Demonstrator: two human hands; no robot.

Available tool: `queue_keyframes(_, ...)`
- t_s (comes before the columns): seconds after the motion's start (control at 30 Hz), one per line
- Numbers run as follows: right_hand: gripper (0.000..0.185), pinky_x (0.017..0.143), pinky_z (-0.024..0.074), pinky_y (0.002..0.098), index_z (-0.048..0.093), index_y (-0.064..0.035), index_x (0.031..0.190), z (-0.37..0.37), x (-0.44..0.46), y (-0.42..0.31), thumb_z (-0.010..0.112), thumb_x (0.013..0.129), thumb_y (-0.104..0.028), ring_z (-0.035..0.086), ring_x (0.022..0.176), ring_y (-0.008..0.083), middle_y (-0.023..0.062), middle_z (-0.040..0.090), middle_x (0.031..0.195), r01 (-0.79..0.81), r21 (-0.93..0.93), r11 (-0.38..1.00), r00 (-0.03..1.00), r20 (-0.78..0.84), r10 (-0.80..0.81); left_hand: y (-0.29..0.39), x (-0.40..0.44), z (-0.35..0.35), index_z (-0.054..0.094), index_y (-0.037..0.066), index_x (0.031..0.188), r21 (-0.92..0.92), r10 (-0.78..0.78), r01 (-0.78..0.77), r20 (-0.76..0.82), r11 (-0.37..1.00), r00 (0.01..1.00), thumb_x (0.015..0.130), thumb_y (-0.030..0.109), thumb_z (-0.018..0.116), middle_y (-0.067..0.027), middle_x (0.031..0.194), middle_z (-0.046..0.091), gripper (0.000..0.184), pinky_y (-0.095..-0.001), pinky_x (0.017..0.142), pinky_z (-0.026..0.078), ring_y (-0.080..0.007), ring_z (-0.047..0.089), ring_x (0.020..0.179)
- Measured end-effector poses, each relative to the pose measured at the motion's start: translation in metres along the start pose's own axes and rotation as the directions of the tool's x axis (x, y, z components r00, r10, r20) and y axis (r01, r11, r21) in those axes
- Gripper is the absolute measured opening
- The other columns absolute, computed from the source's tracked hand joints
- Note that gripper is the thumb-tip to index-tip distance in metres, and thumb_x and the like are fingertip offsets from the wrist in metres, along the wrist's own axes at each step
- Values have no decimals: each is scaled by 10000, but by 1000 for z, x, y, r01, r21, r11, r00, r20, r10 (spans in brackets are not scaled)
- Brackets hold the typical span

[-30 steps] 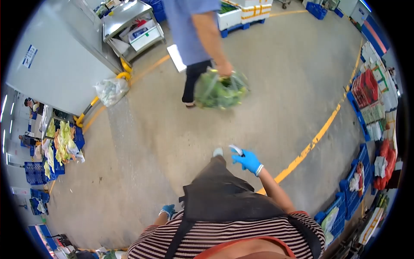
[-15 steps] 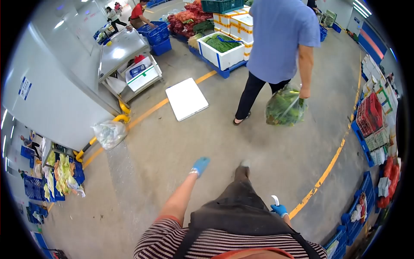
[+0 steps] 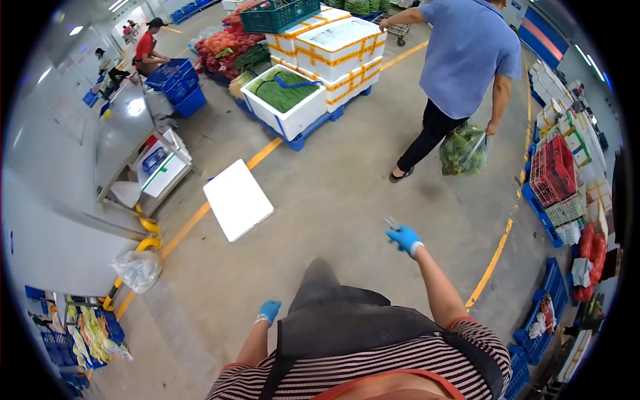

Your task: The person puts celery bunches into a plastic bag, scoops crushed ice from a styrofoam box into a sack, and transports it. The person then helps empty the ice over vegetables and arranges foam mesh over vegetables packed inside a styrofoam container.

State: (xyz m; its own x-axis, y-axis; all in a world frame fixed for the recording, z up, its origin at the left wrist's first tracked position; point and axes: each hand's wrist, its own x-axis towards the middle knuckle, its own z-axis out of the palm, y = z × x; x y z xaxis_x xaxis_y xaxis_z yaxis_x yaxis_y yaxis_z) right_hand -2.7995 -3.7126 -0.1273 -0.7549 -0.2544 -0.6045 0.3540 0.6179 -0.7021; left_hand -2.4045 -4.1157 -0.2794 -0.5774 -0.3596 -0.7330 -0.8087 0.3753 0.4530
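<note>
My right hand (image 3: 405, 239), in a blue glove, is stretched forward over the floor at the right of centre. It is closed on a small knife (image 3: 391, 223) whose thin pale blade points ahead and is blurred. Lower at the left, near the dark apron (image 3: 360, 310), my left hand (image 3: 269, 311) hangs in a blue glove. No object shows in it, and its fingers look loosely extended. A flat white foam lid (image 3: 239, 200) lies on the floor ahead, apart from both hands.
Ahead on the right, a person (image 3: 467, 60) carries a clear bag of greens (image 3: 464, 151). White foam boxes (image 3: 341, 50) stand on a blue pallet. Left are a metal table (image 3: 123, 123), yellow pipe guard (image 3: 149, 244) and plastic bag (image 3: 137, 270). Crates (image 3: 553, 173) line the right side.
My right hand has swung forward with the knife, while my left hand has dropped back toward my body. The view has shifted; the person with the bag appears farther right and farther away.
</note>
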Motion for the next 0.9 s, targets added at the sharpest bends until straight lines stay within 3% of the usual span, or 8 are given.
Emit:
queue_keyframes(0.13,473,468,442,251,579,-38,1140,17,111,-126,643,803,-363,523,523,111,66,661,810,121,-12,993,982,147,-118,2,80,2,624,-29,889,-536,-368,445,251,718,895,831,326,592,-126,712,638,361,-354,595,481,-219,605,615)
queue_keyframes(0.23,491,456,445,251,568,-32,1150,22,183,-154,660,795,-358,528,511,109,63,658,797,48,17,999,973,225,-50,43,164,-33,613,14,925,-432,-435,496,239,753,868,812,300,609,-147,734,651,308,-403,594,489,-272,629,635)
queue_keyframes(0.27,494,452,447,252,565,-29,1151,16,207,-155,666,792,-354,528,507,109,62,657,794,-5,19,1000,967,257,0,68,198,-59,617,46,929,-104,-199,209,98,972,975,795,288,610,-157,771,654,278,-427,602,486,-310,628,662)
queue_keyframes(0.33,479,444,454,262,576,-21,1112,-6,232,-150,671,787,-359,538,505,117,76,650,784,-94,-42,995,960,259,101,120,257,-113,625,110,939,580,353,-373,154,724,923,761,266,610,-177,845,660,237,-475,617,482,-384,625,717)
queue_keyframes(0.37,472,440,458,267,581,-17,1092,-24,252,-155,673,784,-362,543,504,121,82,647,779,-118,-72,990,957,257,133,175,283,-139,614,95,937,571,427,-352,2,742,904,775,257,589,-172,817,658,230,-461,634,482,-368,625,709)
queue_keyframes(0.47,413,452,446,268,572,-18,1051,-80,291,-141,714,769,-284,539,510,132,81,633,756,-252,253,934,967,98,235,306,409,-207,637,25,752,128,152,-150,-12,980,988,850,341,430,-203,828,639,389,-441,671,449,-325,611,776)
queue_keyframes(0.6,333,454,440,294,562,-34,1030,-156,349,-122,676,814,-261,523,494,144,119,640,776,-271,577,771,921,-76,381,546,505,-279,638,1,914,0,392,-393,-61,920,918,852,286,481,-232,840,620,331,-422,641,441,-242,537,646)
queue_keyframes(0.9,313,386,398,265,575,-14,1068,-384,594,-217,622,848,-232,485,427,130,104,625,690,-158,541,826,919,-225,323,926,615,-285,569,51,1168,-710,496,-281,110,646,861,876,304,584,-43,1037,620,387,-257,747,477,-130,607,878)
